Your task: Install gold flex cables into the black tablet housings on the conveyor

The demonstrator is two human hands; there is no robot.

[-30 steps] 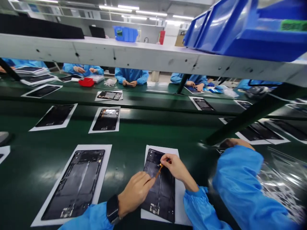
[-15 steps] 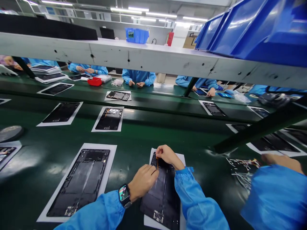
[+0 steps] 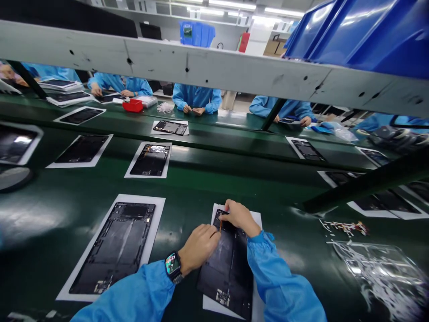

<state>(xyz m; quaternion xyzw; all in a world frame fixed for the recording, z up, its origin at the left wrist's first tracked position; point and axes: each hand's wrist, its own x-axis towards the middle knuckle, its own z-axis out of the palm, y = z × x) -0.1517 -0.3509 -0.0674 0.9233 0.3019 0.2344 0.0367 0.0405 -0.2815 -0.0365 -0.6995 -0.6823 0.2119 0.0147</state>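
My left hand [image 3: 199, 248], with a smartwatch [image 3: 173, 264] on its wrist, rests its fingertips by the lower end of a small orange flex strip [image 3: 220, 226]. My right hand [image 3: 239, 218] sits just above, its fingers over the strip, which lies mostly hidden between my hands. Beneath both hands is a black tablet chassis [image 3: 228, 273] lying on a white paper sheet [image 3: 258, 304]. To its left, a second black tablet chassis [image 3: 114, 246] rests on its own white sheet [image 3: 157, 223], with neither hand touching it.
A grey shelf beam [image 3: 187, 65] with blue plastic bins [image 3: 362, 31] crosses above the green conveyor belt [image 3: 43, 223]. To the right lie loose flex strips [image 3: 345, 228] and a clear plastic bag [image 3: 378, 277]. Co-workers in blue sleeves [image 3: 197, 98] sit across the belt.
A neighbouring person's blue-sleeved arm has withdrawn from the right, uncovering the plastic bag and strips. My hands have drawn closer together over the chassis, and the camera view has shifted slightly.
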